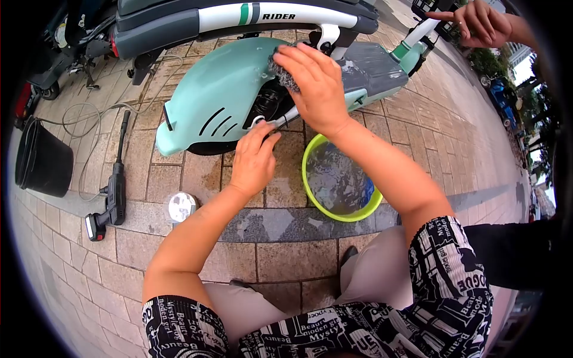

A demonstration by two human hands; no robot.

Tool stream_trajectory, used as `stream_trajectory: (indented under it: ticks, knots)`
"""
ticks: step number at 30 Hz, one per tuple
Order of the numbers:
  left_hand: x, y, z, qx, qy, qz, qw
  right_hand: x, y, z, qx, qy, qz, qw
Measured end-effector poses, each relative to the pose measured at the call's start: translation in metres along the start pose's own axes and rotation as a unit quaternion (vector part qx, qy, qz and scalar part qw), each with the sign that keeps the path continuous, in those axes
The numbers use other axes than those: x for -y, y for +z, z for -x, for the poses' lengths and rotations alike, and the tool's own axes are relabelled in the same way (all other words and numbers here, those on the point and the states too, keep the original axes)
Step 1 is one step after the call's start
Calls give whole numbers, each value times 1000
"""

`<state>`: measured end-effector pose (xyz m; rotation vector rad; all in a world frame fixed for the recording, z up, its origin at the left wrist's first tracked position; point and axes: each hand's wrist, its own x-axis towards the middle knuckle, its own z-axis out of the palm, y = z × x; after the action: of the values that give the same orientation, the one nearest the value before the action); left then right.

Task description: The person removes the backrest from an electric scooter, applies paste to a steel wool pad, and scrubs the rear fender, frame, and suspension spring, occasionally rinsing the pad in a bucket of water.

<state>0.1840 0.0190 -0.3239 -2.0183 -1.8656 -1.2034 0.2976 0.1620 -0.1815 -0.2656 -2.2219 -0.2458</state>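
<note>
A mint-green and grey scooter (215,89) stands on the paving in front of me, with a white stripe marked RIDER along its seat. My right hand (316,86) presses a grey fuzzy wash cloth (280,70) against the upper edge of the rear body panel, where a few suds show. Lower down, my left hand (255,156) has its fingertips curled at a white frame bar (287,116) by the dark opening in the panel. A yellow-green basin (307,173) of greyish water, with something blue inside, sits below my right forearm.
A cordless pressure washer gun (116,185) lies at left beside a black bucket (45,158), its hose (89,140) trailing behind. A clear round container (181,206) stands nearer me. Another person's hand (482,25) is by the handlebar area. Other scooters (77,36) stand behind.
</note>
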Motion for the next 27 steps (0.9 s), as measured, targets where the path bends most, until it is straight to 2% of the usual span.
stream_trajectory:
  ticks: [1, 2, 5, 7, 10, 11, 12, 14, 16, 19, 20, 22, 23, 24, 26, 27]
  knots:
    - [2, -1, 3, 15, 13, 24, 1000, -2, 16, 19, 26, -77, 62, 995]
    - [3, -2, 5, 13, 12, 24, 1000, 2, 28, 39, 56, -87, 46, 994]
    - [4, -1, 10, 28, -25, 54, 998, 11, 29, 48, 74, -85, 12, 994]
    - [10, 6, 11, -49, -94, 95, 990, 11, 16, 32, 72, -47, -72, 994]
    - [15, 13, 9, -63, -142, 91, 984, 18, 9, 9, 3, -30, -61, 998]
    - [14, 12, 7, -56, -151, 87, 983, 19, 16, 16, 24, -12, -45, 999]
    - [14, 11, 5, -58, -153, 86, 983, 19, 23, 31, 69, -57, 1, 996]
    - [17, 7, 5, -31, -145, 117, 982, 27, 26, 54, 138, -71, -58, 986]
    - [24, 1, 10, -27, -166, 137, 976, 30, 25, 57, 147, -60, -87, 983]
    - [33, -12, 28, 53, -389, 258, 883, 39, 22, 31, 105, -65, -150, 981]
    - [34, -13, 37, 50, -392, 258, 882, 46, 20, 12, 87, -79, -125, 985]
    - [35, -13, 59, -13, -477, 400, 782, 59, 31, -15, 16, -68, -122, 990]
    - [36, -13, 64, -47, -510, 466, 721, 68, 44, -17, -25, -23, -112, 993]
    - [36, -16, 67, -50, -511, 468, 720, 71, 54, -6, -23, -26, -114, 993]
    - [38, -24, 72, -104, -550, 506, 656, 77, 79, 38, 93, -94, -32, 991]
    - [44, -26, 71, -109, -546, 508, 657, 80, 90, 60, 152, -154, -70, 974]
